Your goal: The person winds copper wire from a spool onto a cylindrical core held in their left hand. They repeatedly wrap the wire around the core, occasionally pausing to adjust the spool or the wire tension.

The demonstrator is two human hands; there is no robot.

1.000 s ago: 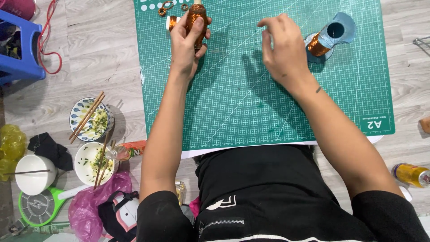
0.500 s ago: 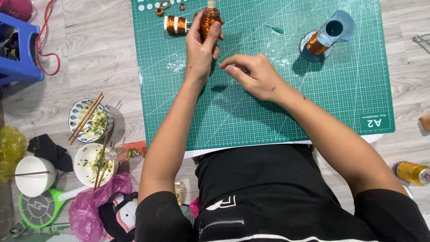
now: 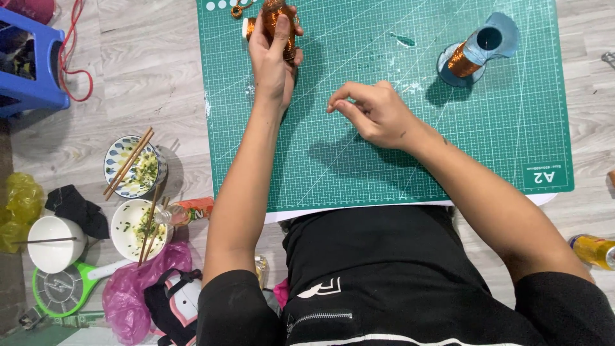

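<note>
Left hand (image 3: 272, 61) closed around a copper-wire coil (image 3: 277, 22), fingers wrapped over it, near the top edge of the green cutting mat (image 3: 359, 173). Right hand (image 3: 378, 115) hovering low over the middle of the mat, fingers curled, thumb and forefinger pinched together; whether a thin wire sits between them, impossible to tell. Just left of the held coil, a second small copper spool (image 3: 248, 27) lying on the mat, partly hidden behind the hand. Well apart to the right, a blue spool of copper wire (image 3: 474, 51) resting on its side. Open mat between the right hand and the near edge, also toward the lower right corner. Off the mat on the wooden floor (image 3: 141, 77) to the left: two bowls with chopsticks (image 3: 131, 168), a white cup (image 3: 54, 242), a pink plastic bag (image 3: 131, 291), a blue stool (image 3: 32, 64). At far right, a yellow can (image 3: 592, 250).
</note>
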